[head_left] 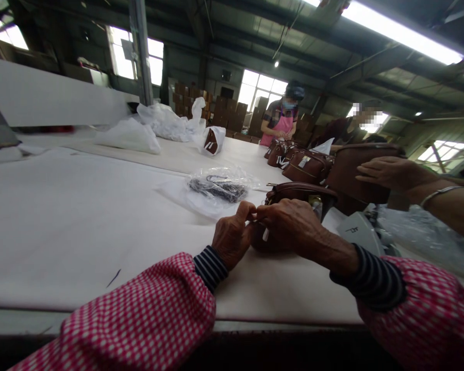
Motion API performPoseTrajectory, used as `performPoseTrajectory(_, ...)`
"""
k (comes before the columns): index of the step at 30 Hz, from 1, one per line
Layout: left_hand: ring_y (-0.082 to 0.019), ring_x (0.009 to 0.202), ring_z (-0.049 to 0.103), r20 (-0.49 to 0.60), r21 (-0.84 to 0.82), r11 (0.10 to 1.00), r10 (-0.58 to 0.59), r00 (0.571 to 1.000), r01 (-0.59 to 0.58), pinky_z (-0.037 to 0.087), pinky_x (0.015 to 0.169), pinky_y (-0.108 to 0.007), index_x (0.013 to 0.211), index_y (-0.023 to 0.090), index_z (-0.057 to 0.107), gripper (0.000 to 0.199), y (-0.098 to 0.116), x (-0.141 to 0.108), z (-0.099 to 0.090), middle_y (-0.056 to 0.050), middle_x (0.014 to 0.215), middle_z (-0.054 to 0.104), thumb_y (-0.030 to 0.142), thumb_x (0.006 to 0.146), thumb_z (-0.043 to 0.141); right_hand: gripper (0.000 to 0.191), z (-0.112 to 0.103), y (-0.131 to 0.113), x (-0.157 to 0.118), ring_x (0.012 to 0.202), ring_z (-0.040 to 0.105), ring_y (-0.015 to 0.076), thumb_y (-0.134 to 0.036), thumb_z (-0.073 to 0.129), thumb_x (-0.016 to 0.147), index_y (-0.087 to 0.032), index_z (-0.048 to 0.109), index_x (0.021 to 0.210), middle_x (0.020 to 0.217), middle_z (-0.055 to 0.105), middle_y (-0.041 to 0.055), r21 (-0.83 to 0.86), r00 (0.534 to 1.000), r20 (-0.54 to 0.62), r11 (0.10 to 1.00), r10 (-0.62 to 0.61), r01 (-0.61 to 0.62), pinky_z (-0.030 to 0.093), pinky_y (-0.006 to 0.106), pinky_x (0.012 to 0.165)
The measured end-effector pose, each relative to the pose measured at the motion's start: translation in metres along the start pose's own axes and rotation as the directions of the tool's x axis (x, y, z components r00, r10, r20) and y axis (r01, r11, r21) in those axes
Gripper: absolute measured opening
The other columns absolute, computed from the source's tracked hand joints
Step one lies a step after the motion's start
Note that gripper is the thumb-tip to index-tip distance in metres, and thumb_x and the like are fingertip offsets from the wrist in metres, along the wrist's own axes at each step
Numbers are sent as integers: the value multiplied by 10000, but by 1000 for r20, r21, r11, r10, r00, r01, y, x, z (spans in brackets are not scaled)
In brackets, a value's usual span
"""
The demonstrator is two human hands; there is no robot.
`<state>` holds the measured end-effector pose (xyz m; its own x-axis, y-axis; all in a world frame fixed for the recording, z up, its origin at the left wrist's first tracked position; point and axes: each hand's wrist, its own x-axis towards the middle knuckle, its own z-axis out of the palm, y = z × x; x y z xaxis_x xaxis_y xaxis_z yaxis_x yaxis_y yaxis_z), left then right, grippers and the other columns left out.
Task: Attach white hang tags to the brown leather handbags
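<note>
A small dark brown handbag (269, 246) stands on the white-covered table in front of me, its top handle and a gold-coloured fitting showing. At its left end my left hand (232, 234) is closed in a pinch, thumb and finger almost touching the other hand's fingertips. What it pinches is too small to make out. Curled over the near side of the bag, my right hand (296, 224) grips it at the same end and hides much of its front. A small white tag (265, 235) hangs below the right fingers.
Behind the bag lies a clear plastic bag (218, 186) of dark straps. More brown handbags (307, 166) line the right side, where another person's hand (396, 172) touches a larger one (359, 172). White wrapping (170, 121) is piled farther back; a person in a pink apron (283, 126) stands beyond.
</note>
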<state>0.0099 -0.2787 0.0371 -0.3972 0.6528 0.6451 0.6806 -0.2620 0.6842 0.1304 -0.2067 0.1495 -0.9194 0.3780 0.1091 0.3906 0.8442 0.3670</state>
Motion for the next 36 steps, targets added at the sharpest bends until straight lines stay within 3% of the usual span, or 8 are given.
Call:
performPoseTrajectory(6, -213, 937, 758, 24, -5, 1000, 5, 1000, -5, 545, 714, -273, 1098, 246, 521, 211, -3, 3, 0, -38, 1011, 775, 236, 907, 610, 157, -2, 3, -1, 709, 696, 235, -185, 574, 889, -215, 719, 944, 778, 744, 99, -61, 996, -8, 994, -93, 92, 215, 303, 561)
performPoseTrajectory(9, -201, 886, 752, 28, -20, 1000, -23, 999, 24, 535, 723, -272, 1020, 229, 610, 142, -2, 5, -3, -29, 954, 786, 237, 884, 649, 212, 5, 7, -3, 713, 683, 214, -153, 549, 904, -234, 695, 1036, 826, 752, 70, -26, 991, -48, 992, -126, 125, 193, 314, 572)
performPoseTrajectory(14, -167, 765, 728, 59, -55, 996, -60, 996, 63, 516, 704, -253, 925, 206, 703, 92, 1, 6, -6, -12, 862, 789, 208, 833, 702, 178, 20, 16, -6, 751, 647, 181, -123, 593, 866, -202, 672, 1004, 876, 748, 50, 51, 980, -93, 982, -178, 184, 215, 317, 612)
performPoseTrajectory(20, -161, 775, 714, 65, -47, 996, -72, 995, 75, 502, 724, -252, 962, 199, 722, 113, 2, 7, -8, -20, 862, 777, 232, 869, 666, 340, 23, 19, -9, 771, 648, 184, -86, 589, 842, -218, 647, 1150, 900, 746, 40, 61, 967, -142, 973, -212, 223, 201, 328, 613)
performPoseTrajectory(28, -198, 820, 728, 141, 103, 994, 32, 989, -47, 488, 749, -286, 981, 171, 709, 133, -2, 7, -11, -62, 892, 782, 218, 914, 605, 127, 27, 17, -7, 695, 621, 177, -105, 583, 853, -191, 635, 932, 818, 716, 35, 57, 969, -138, 975, -204, 213, 195, 327, 604)
performPoseTrajectory(36, -181, 771, 697, 148, 89, 996, -31, 989, 18, 464, 730, -277, 943, 187, 713, 120, 1, 8, -13, -40, 847, 765, 210, 887, 609, 89, 20, 11, -9, 655, 646, 187, -102, 573, 841, -184, 602, 825, 768, 725, 41, 32, 968, -128, 975, -215, 220, 168, 314, 570)
